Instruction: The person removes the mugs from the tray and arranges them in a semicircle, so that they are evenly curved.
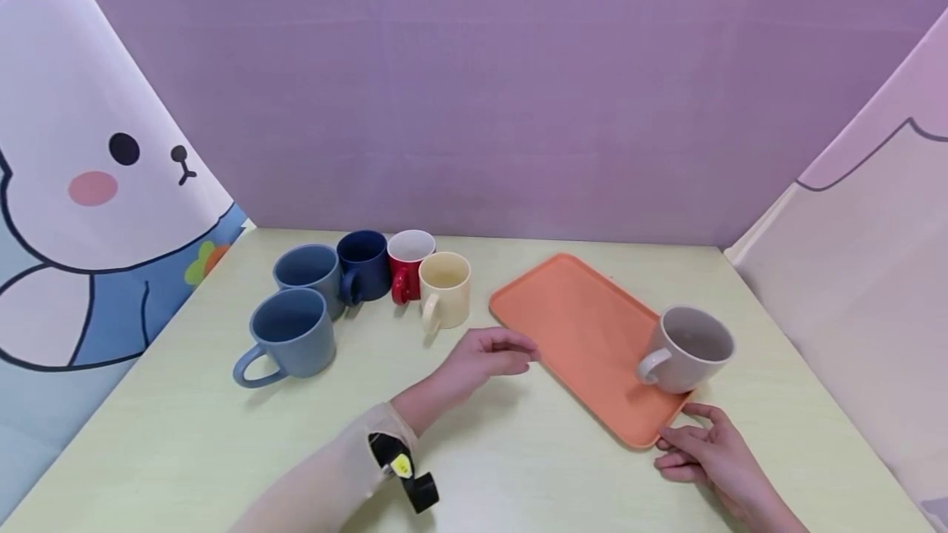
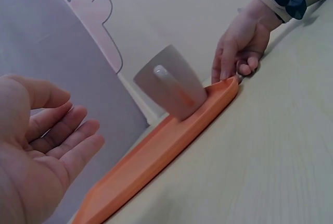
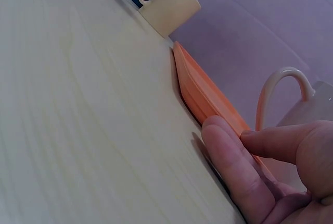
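An orange tray (image 1: 585,344) lies at a slant on the table, right of centre. On its right end stands a light grey mug (image 1: 685,349), its handle turned to the lower left. My right hand (image 1: 707,455) grips the tray's near right corner, thumb at the rim and fingers along the outer side, as the right wrist view shows. Beside the tray's left edge hovers my left hand (image 1: 477,364), holding nothing. Its fingers are loosely bent in the left wrist view, with a gap between thumb and fingers (image 2: 70,143).
Left of the tray several mugs stand close together: a cream mug (image 1: 446,290), a red mug (image 1: 410,266) with white inside, a dark blue mug (image 1: 364,266) and two grey-blue mugs (image 1: 292,331). A purple cloth wall (image 1: 518,105) rises behind the pale table (image 1: 185,451).
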{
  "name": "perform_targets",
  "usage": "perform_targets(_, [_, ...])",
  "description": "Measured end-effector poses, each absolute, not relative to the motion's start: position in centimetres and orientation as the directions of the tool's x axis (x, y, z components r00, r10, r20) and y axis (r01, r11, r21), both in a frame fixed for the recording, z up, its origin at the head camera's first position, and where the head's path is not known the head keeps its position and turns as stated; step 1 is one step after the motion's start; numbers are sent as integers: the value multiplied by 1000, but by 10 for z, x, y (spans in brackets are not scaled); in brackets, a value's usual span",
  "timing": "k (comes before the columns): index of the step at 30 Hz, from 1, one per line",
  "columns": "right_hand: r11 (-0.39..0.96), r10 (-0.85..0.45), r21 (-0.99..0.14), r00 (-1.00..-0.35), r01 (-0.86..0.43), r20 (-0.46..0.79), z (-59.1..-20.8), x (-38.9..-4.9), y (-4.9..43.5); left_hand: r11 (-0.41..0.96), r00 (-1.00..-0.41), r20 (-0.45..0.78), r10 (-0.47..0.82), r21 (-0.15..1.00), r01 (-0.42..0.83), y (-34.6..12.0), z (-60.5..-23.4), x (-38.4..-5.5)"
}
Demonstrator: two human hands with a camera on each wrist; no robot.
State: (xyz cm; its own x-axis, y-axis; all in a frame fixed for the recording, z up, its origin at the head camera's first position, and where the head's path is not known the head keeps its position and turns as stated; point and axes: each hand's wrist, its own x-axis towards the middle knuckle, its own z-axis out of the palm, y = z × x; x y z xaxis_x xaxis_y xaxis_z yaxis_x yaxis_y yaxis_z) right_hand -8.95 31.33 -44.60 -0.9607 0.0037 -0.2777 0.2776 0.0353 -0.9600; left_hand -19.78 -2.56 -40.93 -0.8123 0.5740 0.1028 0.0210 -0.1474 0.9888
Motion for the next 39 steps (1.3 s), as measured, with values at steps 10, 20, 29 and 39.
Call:
perform_targets(10, [43,-18,-961,-962,272,-273,-447,-89,315,-164,-781,69,620,985,-43,19,-417,-205])
perform_targets(20, [45,16,-961,-962,272,-272,-445,-91,313,-168,-806,81,586,986,-22,64,-416,-209])
perform_targets(29, [33,6,-965,-965,261,-261,-449,-87,316,-111,-799,16,602,992,-63,107,-418,-207])
perform_targets(39, [32,7,-966,-966,257,-257,-448,-89,314,-119,-809,-63,584,980,-162,132,-418,-203])
